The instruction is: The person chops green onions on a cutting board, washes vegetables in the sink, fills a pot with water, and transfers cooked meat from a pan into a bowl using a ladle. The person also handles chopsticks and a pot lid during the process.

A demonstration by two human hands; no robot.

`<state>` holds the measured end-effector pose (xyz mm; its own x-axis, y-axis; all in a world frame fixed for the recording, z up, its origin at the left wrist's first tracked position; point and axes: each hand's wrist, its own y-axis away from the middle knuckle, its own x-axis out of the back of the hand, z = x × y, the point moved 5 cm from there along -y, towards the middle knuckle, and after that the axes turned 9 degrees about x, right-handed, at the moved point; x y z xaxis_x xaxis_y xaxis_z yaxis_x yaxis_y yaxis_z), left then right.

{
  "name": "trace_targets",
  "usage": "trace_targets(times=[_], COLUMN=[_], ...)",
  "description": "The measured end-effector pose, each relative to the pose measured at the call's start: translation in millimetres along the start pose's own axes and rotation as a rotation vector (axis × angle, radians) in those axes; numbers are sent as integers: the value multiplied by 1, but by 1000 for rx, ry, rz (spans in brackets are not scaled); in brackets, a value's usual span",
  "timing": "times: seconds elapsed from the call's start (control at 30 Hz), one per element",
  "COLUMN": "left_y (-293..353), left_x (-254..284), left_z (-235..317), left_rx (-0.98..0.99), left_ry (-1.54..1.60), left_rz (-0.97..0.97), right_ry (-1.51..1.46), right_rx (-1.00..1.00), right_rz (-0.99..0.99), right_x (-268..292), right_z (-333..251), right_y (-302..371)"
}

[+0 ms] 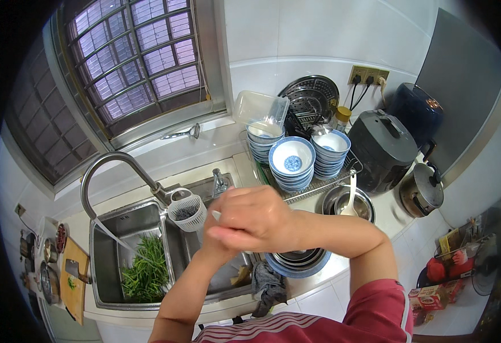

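Note:
Both my hands are together over the right sink basin (190,246). My right hand (259,220) lies across my left hand (210,228), its fingers wrapped round it, and hides most of it. A small white patch shows between them; I cannot make out what it is. Left of the hands hangs a white strainer basket (196,222) with dark scrubbing material inside. Water from the curved faucet (96,177) runs onto long green leafy vegetables (146,271) in the left sink basin (110,228). A dark grey cloth (267,288) drapes over the counter edge below my right wrist.
Stacks of blue-and-white bowls (292,157) stand in a wire rack (313,190) behind. To the right are a dark rice cooker (386,143), a steel pot (422,191) and a ladle (351,197). A cleaver (76,270) lies on a cutting board (73,300) far left.

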<state>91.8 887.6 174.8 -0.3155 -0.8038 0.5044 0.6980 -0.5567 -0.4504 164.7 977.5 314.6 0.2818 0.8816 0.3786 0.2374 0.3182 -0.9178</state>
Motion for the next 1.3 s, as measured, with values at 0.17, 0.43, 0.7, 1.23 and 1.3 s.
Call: trace_targets(times=[0.17, 0.43, 0.7, 1.23, 1.3], left_y=[42, 170, 241, 217, 208], left_x=[22, 126, 138, 125, 118], left_z=[-96, -162, -174, -183, -182], left_rx=[714, 884, 1029, 988, 978], left_ry=[543, 454, 459, 514, 511], left_rz=[308, 622, 814, 808, 767], right_ry=[315, 1322, 1107, 395, 333], right_rx=[-514, -363, -645, -1183, -1220], right_rz=[-76, -600, -475, 185, 223], right_x=[29, 69, 111, 261, 268], right_z=[113, 222, 230, 285, 277], right_y=[35, 61, 28, 225, 225])
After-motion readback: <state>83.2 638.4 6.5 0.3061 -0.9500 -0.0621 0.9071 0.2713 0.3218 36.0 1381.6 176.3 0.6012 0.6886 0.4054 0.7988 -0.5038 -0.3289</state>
